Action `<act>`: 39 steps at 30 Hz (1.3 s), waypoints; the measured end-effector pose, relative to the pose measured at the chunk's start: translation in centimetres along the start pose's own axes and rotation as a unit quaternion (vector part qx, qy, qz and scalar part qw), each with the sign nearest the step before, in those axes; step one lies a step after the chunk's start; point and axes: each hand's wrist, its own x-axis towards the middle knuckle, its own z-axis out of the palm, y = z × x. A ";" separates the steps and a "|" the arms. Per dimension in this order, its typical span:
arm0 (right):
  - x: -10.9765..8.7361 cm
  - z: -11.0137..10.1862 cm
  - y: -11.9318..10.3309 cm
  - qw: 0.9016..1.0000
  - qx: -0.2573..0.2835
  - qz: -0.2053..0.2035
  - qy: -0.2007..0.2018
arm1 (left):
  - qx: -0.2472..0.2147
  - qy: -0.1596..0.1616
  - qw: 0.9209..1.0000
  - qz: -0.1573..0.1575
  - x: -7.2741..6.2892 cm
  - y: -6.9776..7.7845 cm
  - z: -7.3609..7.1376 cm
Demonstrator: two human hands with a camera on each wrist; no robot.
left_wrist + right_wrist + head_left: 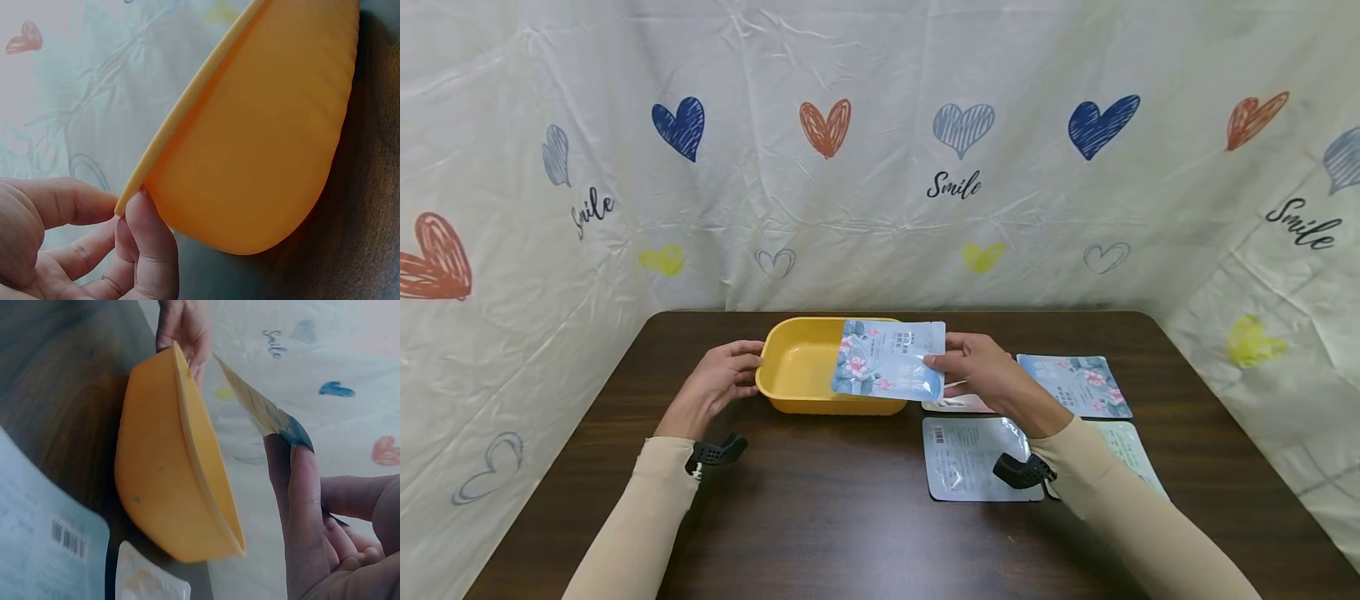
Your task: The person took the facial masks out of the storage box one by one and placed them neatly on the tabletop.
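Note:
A yellow plastic basin (790,406) stands on the table toward the back. My left hand (721,379) is at its left end; in the left wrist view, thumb and fingertips pinch the basin's rim (181,115). My right hand (988,371) holds a light blue facial mask packet (891,358) with pink flowers by its right edge, thumb on the front face. The packet hangs tilted over the right part of the basin and hides that part in the head view. From the right wrist view, the packet (256,403) shows nearly edge-on, above the basin's rim.
Right of the basin lie more flat packets: a blue floral one (1078,385), a silvery blue one (973,458) with a barcode, a pale green one (1123,450) and a whitish one (958,405). My right forearm partly covers them. A printed cloth (880,275) hangs behind the table.

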 end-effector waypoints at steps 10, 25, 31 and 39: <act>-2.5 -2.3 0.9 1.000 0.012 0.025 0.002 | -0.001 -0.002 1.000 -0.003 0.2 0.0 0.0; -6.0 -4.2 2.2 0.999 -0.018 0.016 -0.031 | 0.001 0.000 1.000 -0.006 0.0 0.1 0.0; -7.4 -4.8 2.7 0.999 -0.012 0.021 -0.048 | 0.001 0.000 1.000 -0.006 0.0 0.1 0.0; -8.9 -5.5 3.8 0.998 -0.005 0.031 -0.061 | -0.001 0.000 1.000 -0.004 0.1 0.0 0.0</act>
